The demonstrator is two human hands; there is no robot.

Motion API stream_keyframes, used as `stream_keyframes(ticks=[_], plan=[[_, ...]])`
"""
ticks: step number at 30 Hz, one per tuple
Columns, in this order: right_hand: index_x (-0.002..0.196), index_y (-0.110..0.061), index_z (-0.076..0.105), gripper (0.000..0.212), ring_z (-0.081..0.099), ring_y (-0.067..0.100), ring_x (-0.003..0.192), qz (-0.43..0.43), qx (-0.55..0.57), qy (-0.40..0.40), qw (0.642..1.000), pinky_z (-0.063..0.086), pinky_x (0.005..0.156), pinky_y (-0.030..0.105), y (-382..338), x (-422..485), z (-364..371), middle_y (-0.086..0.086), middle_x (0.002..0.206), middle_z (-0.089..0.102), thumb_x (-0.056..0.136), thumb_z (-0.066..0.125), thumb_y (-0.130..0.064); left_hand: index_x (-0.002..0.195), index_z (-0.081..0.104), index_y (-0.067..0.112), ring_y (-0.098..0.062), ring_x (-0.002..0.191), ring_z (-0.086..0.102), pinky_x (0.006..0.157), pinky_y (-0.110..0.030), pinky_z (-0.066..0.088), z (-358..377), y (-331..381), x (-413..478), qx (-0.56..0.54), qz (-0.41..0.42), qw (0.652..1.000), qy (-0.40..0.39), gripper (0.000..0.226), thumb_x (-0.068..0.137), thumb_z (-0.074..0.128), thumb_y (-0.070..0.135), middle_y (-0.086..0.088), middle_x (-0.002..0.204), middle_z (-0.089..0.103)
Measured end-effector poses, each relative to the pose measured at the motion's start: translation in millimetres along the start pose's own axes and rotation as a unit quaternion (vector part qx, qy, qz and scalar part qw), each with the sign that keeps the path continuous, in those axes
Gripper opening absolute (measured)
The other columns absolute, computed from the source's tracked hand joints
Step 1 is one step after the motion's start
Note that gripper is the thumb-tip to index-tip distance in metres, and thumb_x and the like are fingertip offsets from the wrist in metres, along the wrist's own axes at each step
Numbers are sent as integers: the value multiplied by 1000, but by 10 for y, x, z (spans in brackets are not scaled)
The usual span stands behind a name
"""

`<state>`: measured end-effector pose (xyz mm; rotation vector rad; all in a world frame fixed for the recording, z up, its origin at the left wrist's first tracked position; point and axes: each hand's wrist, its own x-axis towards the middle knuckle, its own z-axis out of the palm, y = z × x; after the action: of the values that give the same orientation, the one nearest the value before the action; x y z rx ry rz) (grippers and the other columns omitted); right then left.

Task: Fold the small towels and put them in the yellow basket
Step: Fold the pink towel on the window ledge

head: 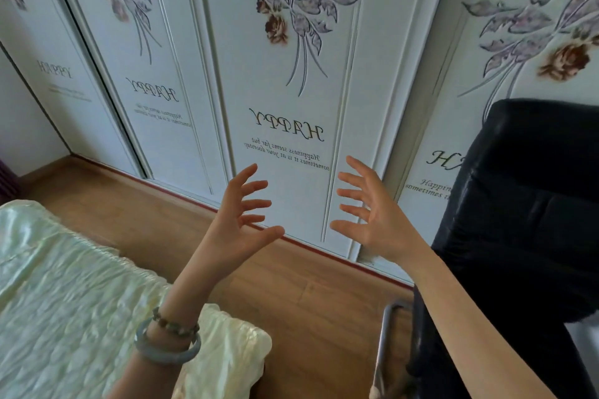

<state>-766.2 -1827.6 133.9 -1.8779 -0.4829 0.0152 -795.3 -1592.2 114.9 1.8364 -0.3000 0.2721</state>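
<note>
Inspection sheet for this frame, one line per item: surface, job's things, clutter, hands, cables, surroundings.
Surface: bed with a crinkled cream cover at lower left, only partly in view.
Job's things: nothing seen; no towels and no yellow basket in this view.
Clutter: nothing seen.
Grippers: left hand raised in the air, fingers spread, holds nothing, bracelets on its wrist; right hand raised opposite it, fingers spread, holds nothing.
Cables: nothing seen.
Surroundings: wooden floor; white wardrobe doors with flower prints behind the hands; black chair at right.
</note>
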Motion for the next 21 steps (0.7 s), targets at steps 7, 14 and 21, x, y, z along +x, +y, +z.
stream_keyframes(ticks=[7, 14, 21], plan=[[133, -49, 25, 91, 50, 5, 120, -9, 19, -17, 1000, 47, 99, 26, 302, 1191, -141, -9, 138, 43, 73, 78, -7, 135, 23, 46, -6, 110, 57, 89, -27, 53, -126, -447, 1062, 18, -11, 1000, 7, 93, 60, 76, 44, 8, 132, 46], [132, -51, 26, 90, 50, 8, 121, -33, 24, -80, 996, 46, 101, 32, 768, 2662, -288, -8, 137, 44, 73, 78, -7, 136, 22, 44, -7, 110, 57, 88, -24, 52, -233, -1054, 2184, 40, -22, 996, 73, 91, 66, 78, 28, 10, 133, 45], [131, -53, 25, 90, 50, 6, 121, -67, 26, -174, 982, 45, 102, 29, 1133, 4165, -371, -9, 137, 44, 74, 77, -7, 138, 21, 42, -7, 110, 57, 86, -21, 52, -461, -1484, 3171, 80, -47, 980, 174, 92, 68, 79, 30, 9, 132, 45]])
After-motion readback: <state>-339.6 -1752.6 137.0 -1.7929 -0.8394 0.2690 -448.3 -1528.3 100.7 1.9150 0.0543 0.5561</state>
